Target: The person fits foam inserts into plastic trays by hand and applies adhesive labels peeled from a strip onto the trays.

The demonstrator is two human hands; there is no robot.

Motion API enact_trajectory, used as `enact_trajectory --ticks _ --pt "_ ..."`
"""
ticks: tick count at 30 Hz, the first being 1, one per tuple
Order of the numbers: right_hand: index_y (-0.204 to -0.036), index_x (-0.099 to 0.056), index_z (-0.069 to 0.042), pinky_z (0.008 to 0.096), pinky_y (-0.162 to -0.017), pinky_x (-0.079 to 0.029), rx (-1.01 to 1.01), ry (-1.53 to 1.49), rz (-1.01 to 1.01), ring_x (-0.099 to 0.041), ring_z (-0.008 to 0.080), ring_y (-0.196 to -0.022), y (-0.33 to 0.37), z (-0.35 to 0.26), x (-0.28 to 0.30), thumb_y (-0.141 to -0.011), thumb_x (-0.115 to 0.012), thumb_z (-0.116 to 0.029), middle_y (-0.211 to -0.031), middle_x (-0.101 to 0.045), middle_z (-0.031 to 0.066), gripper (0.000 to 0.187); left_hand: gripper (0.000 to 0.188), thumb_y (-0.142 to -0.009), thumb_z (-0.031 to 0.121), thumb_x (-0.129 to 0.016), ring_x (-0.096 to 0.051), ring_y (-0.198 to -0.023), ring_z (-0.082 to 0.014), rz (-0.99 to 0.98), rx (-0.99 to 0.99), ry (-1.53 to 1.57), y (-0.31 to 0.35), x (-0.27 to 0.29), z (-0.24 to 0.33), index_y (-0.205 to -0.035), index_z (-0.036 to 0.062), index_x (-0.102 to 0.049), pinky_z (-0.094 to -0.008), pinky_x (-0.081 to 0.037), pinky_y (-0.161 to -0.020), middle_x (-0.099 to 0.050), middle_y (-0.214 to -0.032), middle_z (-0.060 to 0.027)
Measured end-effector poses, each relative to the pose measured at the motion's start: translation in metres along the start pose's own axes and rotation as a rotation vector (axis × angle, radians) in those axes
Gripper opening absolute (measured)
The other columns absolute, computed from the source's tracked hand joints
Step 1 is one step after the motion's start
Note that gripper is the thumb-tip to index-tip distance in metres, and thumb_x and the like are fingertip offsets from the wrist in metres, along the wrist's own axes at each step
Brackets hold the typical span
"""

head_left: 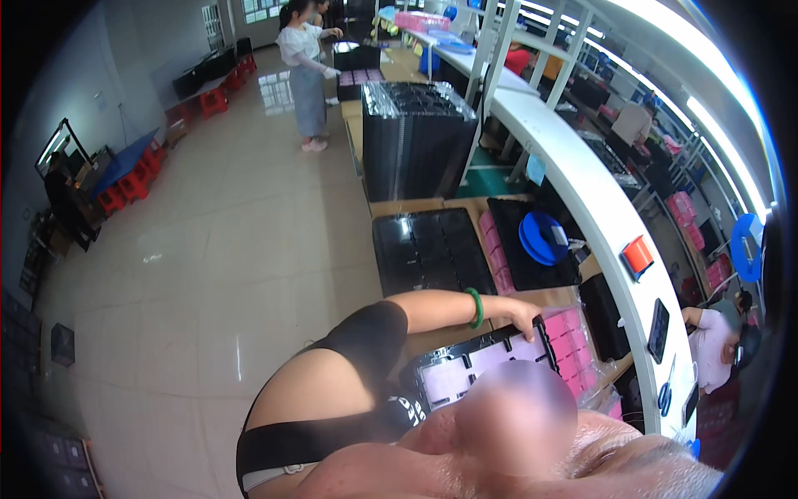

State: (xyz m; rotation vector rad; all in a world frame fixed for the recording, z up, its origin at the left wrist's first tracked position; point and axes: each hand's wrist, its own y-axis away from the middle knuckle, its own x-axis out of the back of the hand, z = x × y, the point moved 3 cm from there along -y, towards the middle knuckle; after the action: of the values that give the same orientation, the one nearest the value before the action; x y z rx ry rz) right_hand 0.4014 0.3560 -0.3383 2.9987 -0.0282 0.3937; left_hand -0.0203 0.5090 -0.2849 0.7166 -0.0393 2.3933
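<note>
My left hand [523,316], with a green bangle on the wrist, reaches across and grips the far rim of a black tray [544,343]. Pale lilac pieces [449,376] sit in the tray's compartments. My own body covers its near part. Right beside that tray lie bright pink pieces [572,343] in rows, partly under clear plastic film. Beyond my hand is a shiny black tray [428,249], lying flat on cardboard. My right hand is out of view.
A tall stack of black trays [420,150] stands farther along. A blue reel [543,239] rests on another black tray. The curved white ledge [573,158] at the right holds an orange spool [638,256], a phone [658,330] and scissors [666,391]. People work in the background.
</note>
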Motion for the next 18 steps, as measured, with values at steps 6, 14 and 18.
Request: enact_trajectory --ticks 6,14,18 --pt "-0.147 -0.026 -0.004 0.0365 -0.112 -0.021 0.047 0.093 0.032 -0.030 0.0284 -0.135 0.013 -0.010 0.010 -0.072 -0.077 -0.004 -0.149 -0.028 0.0202 0.091 0.110 -0.062 0.036 -0.085 -0.043 -0.129 -0.0343 -0.018 -0.032 0.052 0.006 0.005 0.013 -0.142 -0.0073 -0.024 -0.0358 -0.034 -0.107 -0.043 -0.138 -0.0274" --pt "-0.148 -0.027 -0.007 0.0366 -0.113 -0.021 -0.133 0.103 0.167 -0.030 0.0266 -0.135 0.030 -0.024 -0.008 -0.076 -0.075 -0.004 -0.149 -0.029 0.0192 0.086 0.080 -0.074 0.034 -0.073 -0.049 -0.120 -0.0389 0.194 -0.090 0.045 -0.018 -0.019 -0.022 -0.135 -0.0045 -0.038 -0.0395 -0.040 -0.101 -0.049 -0.130 -0.0293" --pt "-0.148 -0.027 -0.007 0.0367 -0.112 -0.021 -0.129 0.078 0.145 -0.030 0.0267 -0.135 0.002 -0.007 -0.013 -0.077 -0.074 -0.004 -0.149 -0.029 0.0193 0.086 0.079 -0.077 0.025 -0.069 -0.042 -0.127 -0.0388 0.198 -0.118 -0.009 0.006 -0.021 -0.016 -0.141 -0.0020 -0.031 -0.0395 -0.034 -0.107 -0.044 -0.134 -0.0282"
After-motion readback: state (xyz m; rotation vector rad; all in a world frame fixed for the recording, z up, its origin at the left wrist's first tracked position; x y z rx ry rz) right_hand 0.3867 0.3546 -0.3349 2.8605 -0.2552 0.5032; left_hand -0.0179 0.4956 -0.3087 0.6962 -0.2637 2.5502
